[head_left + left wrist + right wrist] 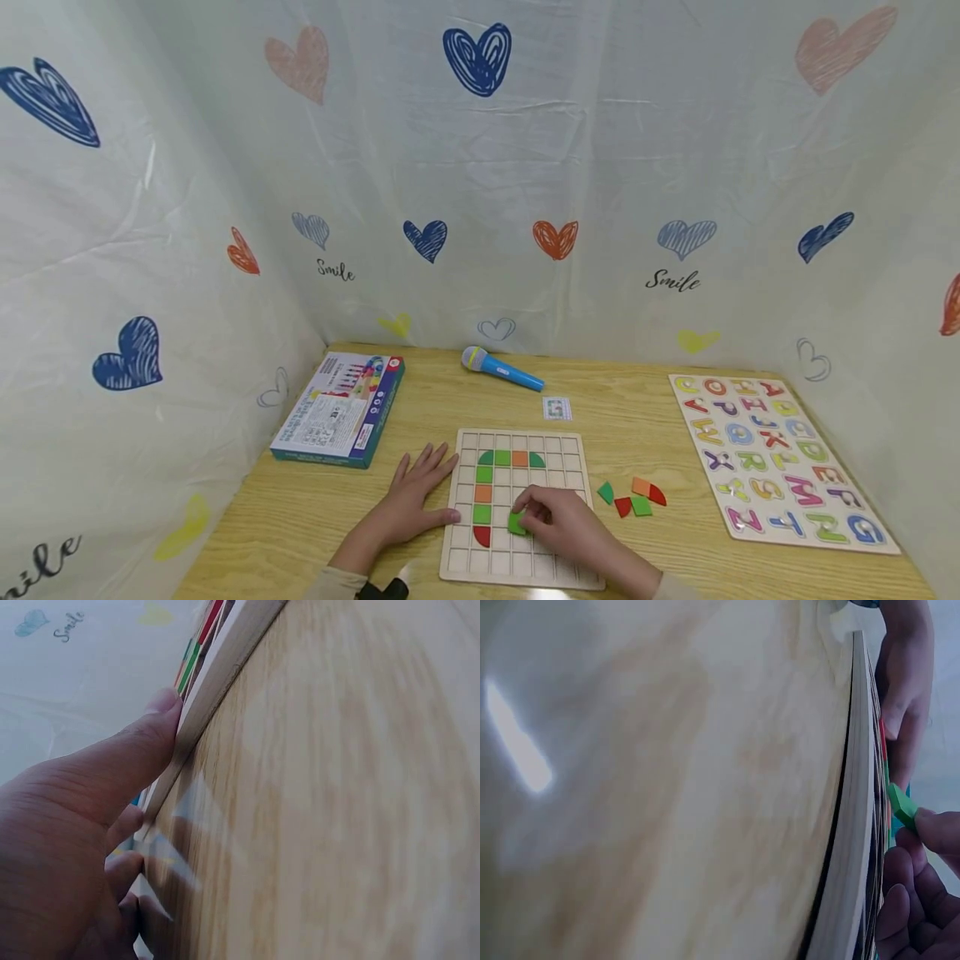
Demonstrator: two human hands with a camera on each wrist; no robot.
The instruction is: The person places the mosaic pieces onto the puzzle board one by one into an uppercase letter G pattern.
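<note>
Green square tile pinched in my right hand, above the gridded board; can't tell if they touch. Edge grip probably keeps its underside clear. My left hand is spread, thumb on the board's left edge, likely to stop sliding. Tile's square, so no long axis; tilted, free end pointing left. Loose tiles on the counter right of the board, presumably for easy reach; card beyond, likely kept in sight.

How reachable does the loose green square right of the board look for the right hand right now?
Probably not yet: the right hand already pinches another green piece. Were that set down, the way to the loose green square looks free.
</note>
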